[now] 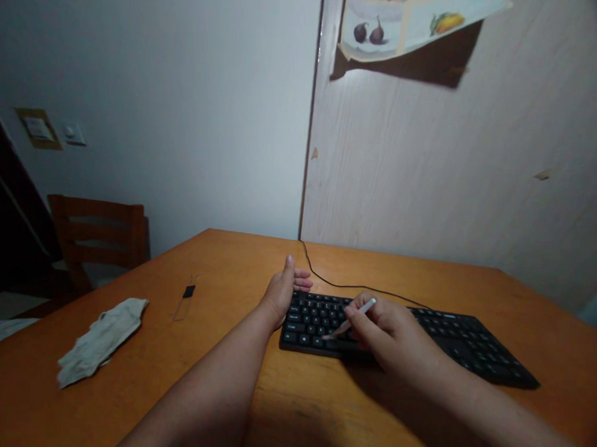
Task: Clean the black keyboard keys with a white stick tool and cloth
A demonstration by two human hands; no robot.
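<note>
A black keyboard [455, 342] lies on the orange wooden table [215, 268], its cable [342, 284] running back to the wall. My left hand [284, 287] grips the keyboard's left end, thumb up and fingers curled over the far edge. My right hand [389, 332] pinches a thin white stick [356, 316] like a pen, its tip touching the keys near the left part of the keyboard.
A crumpled grey cloth [101, 337] lies on the table at the left. A small black clip with a thin loop [186, 297] lies behind it. A wooden chair [99, 237] stands at the table's far left. A fruit poster [417, 10] hangs on the wall.
</note>
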